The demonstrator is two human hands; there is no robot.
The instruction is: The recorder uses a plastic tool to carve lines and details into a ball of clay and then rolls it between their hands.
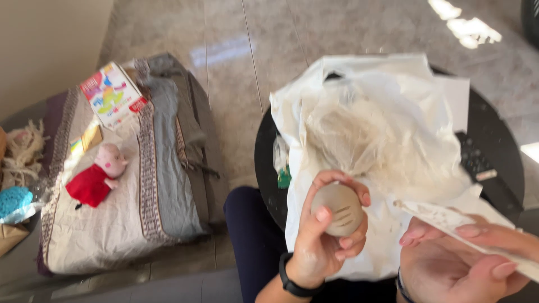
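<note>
Grey-beige ball (337, 210): egg-shaped, dull surface with short dark stitch-like marks; held above the near edge of the white bag.
Left hand (328, 233): fingers curled round the ball, thumb pressed on its front, fingertips wrapping its top and right side; a firm clasp. Black band on the wrist.
Right hand (469, 258): right of the ball, palm up, thumb and fingers pinching a thin pale strip (443, 217) that runs off to the lower right.
White bag (373, 132): crumpled plastic, spread open just behind the ball, pale fluffy filling (359, 137) inside.
Round black table (499, 140): under the bag.
Green-and-white packet (282, 168): left of the bag, on the table edge.
Bench with grey cloth (163, 146): well left of the bag; on it a pink plush toy in red (98, 177) and a colourful box (113, 94).
</note>
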